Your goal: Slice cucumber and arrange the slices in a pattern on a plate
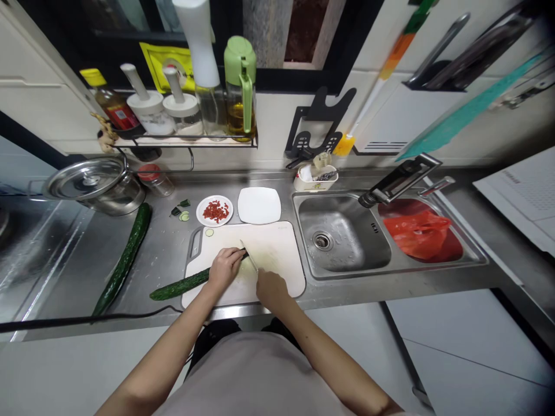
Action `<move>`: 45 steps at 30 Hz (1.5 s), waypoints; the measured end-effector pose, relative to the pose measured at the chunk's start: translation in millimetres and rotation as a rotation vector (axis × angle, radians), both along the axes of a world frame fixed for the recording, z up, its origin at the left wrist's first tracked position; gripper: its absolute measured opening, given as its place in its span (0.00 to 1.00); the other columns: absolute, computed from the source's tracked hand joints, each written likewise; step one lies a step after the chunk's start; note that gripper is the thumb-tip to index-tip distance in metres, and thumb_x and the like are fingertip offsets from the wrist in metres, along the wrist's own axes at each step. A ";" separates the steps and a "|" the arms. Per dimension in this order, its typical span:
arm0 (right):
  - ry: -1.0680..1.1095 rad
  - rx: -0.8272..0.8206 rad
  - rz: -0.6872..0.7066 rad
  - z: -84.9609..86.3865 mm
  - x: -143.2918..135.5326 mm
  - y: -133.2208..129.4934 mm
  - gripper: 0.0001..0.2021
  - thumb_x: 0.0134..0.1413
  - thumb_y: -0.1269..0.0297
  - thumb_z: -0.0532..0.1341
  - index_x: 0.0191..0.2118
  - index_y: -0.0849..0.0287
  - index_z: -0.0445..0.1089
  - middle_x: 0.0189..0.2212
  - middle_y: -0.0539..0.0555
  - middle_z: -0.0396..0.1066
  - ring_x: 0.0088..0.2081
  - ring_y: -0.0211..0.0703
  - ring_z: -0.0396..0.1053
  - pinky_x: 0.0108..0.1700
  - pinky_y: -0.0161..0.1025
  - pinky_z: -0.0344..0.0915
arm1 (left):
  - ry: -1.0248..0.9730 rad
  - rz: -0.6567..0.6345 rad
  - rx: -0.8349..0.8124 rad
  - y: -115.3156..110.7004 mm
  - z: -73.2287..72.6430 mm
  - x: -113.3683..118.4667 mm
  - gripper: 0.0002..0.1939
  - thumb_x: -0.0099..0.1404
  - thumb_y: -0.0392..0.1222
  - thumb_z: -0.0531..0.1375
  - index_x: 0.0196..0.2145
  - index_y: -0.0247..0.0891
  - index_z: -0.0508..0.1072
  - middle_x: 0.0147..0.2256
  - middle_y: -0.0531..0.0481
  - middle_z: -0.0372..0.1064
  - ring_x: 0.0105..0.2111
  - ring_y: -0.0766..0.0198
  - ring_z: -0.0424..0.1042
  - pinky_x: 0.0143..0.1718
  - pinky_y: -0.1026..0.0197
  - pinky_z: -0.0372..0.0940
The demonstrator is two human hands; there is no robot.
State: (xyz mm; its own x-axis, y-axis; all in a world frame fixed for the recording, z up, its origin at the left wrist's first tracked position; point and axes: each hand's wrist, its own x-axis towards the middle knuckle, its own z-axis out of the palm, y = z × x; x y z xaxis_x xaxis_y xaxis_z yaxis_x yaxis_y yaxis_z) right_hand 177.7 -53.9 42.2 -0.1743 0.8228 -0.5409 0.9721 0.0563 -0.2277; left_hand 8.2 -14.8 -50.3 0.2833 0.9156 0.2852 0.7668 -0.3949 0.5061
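Observation:
On the white cutting board (pixel 284 260), a cucumber (pixel 182 286) lies aslant, its left end reaching past the board's edge. My left hand (pixel 224 270) is closed over the cucumber near its right end. In my right hand (pixel 272 290) is a knife (pixel 250 255), its blade standing at the cucumber's right tip; whether it cuts in, I cannot tell. The knife's handle is hidden in my fist. A thin cucumber slice (pixel 209 233) rests at the board's upper left. Behind the board are a plate of small red pieces (pixel 215 211) and a square white plate (pixel 259 205).
A second cucumber (pixel 124 260) lies left of the board, near a lidded steel pot (pixel 93 182). Cucumber scraps (pixel 182 212) sit behind the board. To the right is a sink (pixel 347 231) with a red plastic bag (pixel 416 231) in its second basin. Condiments stand on a shelf (pixel 186 143).

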 end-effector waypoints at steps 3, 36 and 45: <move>-0.006 0.012 -0.007 -2.2 -2.5 0.4 0.13 0.58 0.75 0.49 0.46 0.65 0.66 0.39 0.65 0.74 0.44 0.51 0.73 0.41 0.41 0.66 | 0.007 -0.003 -0.001 0.0 0.5 0.0 0.14 0.69 0.42 0.53 0.45 0.43 0.76 0.43 0.47 0.73 0.42 0.60 0.69 0.46 0.57 0.65; 0.048 0.074 -0.016 -23.1 -17.3 19.8 0.15 0.57 0.75 0.51 0.48 0.64 0.66 0.40 0.63 0.74 0.46 0.47 0.72 0.44 0.38 0.65 | 0.005 -0.003 -0.003 0.9 -3.0 -0.3 0.13 0.68 0.42 0.53 0.43 0.44 0.76 0.43 0.48 0.74 0.42 0.59 0.70 0.46 0.55 0.65; 0.076 0.130 -0.060 -31.3 -21.6 25.6 0.15 0.59 0.74 0.49 0.49 0.65 0.66 0.39 0.64 0.74 0.46 0.47 0.72 0.44 0.38 0.65 | -0.011 0.004 -0.007 -1.1 -1.8 0.7 0.13 0.68 0.42 0.53 0.43 0.44 0.76 0.42 0.48 0.74 0.43 0.59 0.70 0.46 0.56 0.65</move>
